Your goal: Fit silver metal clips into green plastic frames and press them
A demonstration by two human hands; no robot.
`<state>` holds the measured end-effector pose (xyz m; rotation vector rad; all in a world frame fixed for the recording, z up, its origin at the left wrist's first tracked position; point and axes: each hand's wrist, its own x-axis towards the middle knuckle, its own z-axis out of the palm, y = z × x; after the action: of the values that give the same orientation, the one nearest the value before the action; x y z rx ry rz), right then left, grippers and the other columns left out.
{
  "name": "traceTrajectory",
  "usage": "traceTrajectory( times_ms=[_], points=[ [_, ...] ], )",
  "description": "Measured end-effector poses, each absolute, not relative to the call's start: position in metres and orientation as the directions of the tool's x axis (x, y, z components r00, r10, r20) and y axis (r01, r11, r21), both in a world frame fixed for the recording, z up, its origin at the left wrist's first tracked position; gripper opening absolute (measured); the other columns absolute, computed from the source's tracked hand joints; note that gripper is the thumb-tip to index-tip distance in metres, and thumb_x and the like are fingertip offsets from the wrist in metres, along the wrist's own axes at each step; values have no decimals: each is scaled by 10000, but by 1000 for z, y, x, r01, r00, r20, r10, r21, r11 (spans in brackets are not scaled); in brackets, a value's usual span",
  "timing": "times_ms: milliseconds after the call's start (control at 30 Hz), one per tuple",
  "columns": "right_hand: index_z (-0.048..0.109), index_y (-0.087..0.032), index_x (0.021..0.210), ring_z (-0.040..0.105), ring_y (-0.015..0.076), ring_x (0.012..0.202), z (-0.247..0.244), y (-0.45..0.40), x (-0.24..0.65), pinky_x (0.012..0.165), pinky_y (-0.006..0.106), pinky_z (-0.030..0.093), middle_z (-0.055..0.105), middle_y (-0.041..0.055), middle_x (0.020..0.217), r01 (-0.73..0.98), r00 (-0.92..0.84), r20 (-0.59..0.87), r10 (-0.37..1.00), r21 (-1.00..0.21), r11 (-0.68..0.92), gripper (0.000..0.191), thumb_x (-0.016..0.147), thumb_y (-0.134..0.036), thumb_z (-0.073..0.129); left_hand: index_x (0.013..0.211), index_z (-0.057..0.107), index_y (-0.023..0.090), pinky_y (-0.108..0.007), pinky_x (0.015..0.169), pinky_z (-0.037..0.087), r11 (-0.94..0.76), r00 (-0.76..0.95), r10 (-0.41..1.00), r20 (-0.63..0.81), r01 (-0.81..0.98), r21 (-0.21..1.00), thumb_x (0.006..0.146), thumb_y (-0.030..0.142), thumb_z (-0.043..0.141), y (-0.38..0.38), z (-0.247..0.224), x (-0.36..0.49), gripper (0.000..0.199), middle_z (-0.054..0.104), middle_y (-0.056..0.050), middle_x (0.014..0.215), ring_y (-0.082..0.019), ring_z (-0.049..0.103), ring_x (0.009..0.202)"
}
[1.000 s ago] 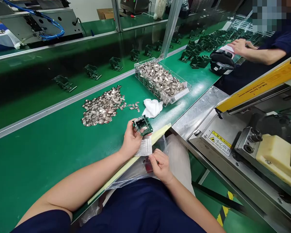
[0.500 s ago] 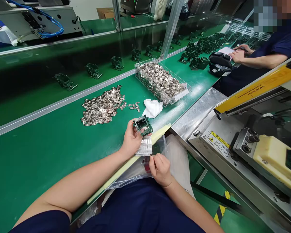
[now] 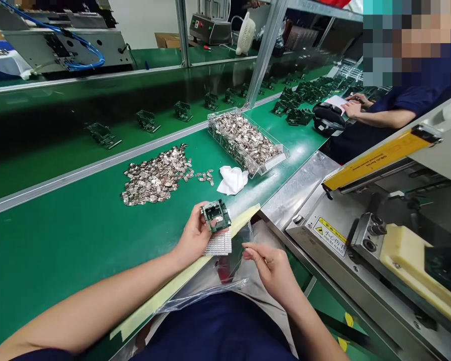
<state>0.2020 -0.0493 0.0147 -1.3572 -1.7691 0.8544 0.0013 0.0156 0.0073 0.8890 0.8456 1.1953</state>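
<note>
My left hand [image 3: 196,231] holds a green circuit board assembly [image 3: 217,216] with a square opening, together with a sheet of small silvery pieces [image 3: 218,244] beneath it. To the right of the sheet and apart from it, my right hand [image 3: 267,260] is closed in a pinch at the fingertips; anything between them is too small to make out. Beyond my hands lie a heap of small metal parts [image 3: 156,176], a few loose parts [image 3: 205,176] and a crumpled white cloth [image 3: 233,180].
A clear bin [image 3: 252,169] of metal parts stands behind the cloth. Boards line the back conveyor [image 3: 41,165]. At right are a machine [image 3: 334,220] with a warning label and a co-worker's hands [image 3: 353,106]. Clear plastic [image 3: 195,288] hangs at the table edge.
My right hand has moved right, away from the sheet's lower corner. My left hand still holds the board and sheet, the board now tilted differently. The camera view has shifted.
</note>
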Motion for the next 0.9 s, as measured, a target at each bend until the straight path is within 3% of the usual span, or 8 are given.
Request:
traceTrajectory(
  times_ms=[233, 367, 533, 733, 900],
  points=[
    [749, -236, 874, 554, 197, 725, 36, -17, 162, 619, 301, 472, 551, 37, 794, 346, 73, 352, 933, -886, 308, 102, 875, -210, 651, 1175, 522, 262, -262, 728, 518, -39, 180, 981, 74, -190, 981, 878, 355, 621, 10, 5, -5, 327, 573, -35, 951, -152, 572, 790],
    [714, -219, 848, 548, 223, 796, 27, -8, 141, 707, 344, 480, 511, 53, 837, 390, 102, 414, 905, -853, 346, 105, 870, -195, 615, 1175, 523, 256, -270, 736, 500, -63, 181, 979, 98, -189, 980, 871, 364, 629, 11, 5, -6, 340, 567, -38, 960, -160, 566, 800],
    [659, -210, 800, 532, 228, 805, 20, -6, 128, 701, 355, 470, 493, 51, 849, 501, 117, 454, 883, -795, 342, 85, 874, -210, 617, 1220, 457, 236, -288, 733, 490, -115, 229, 962, 147, -147, 982, 920, 405, 539, 9, 3, -7, 354, 584, -38, 916, -166, 568, 783],
    [608, -207, 734, 524, 205, 834, 20, -5, 123, 728, 326, 450, 484, 40, 880, 436, 177, 376, 910, -859, 270, 146, 876, -235, 632, 1246, 399, 235, -300, 776, 481, -124, 249, 957, 151, -119, 985, 958, 389, 472, 8, 3, -7, 335, 582, -39, 959, -163, 578, 826],
    [565, -201, 725, 537, 205, 880, 12, -2, 123, 688, 285, 455, 516, 51, 954, 186, 237, 187, 953, -972, 144, 204, 831, -307, 703, 1224, 413, 229, -290, 758, 471, -123, 255, 955, 153, -131, 984, 948, 421, 484, 7, 5, -6, 344, 576, -50, 984, -169, 567, 839]
  ],
)
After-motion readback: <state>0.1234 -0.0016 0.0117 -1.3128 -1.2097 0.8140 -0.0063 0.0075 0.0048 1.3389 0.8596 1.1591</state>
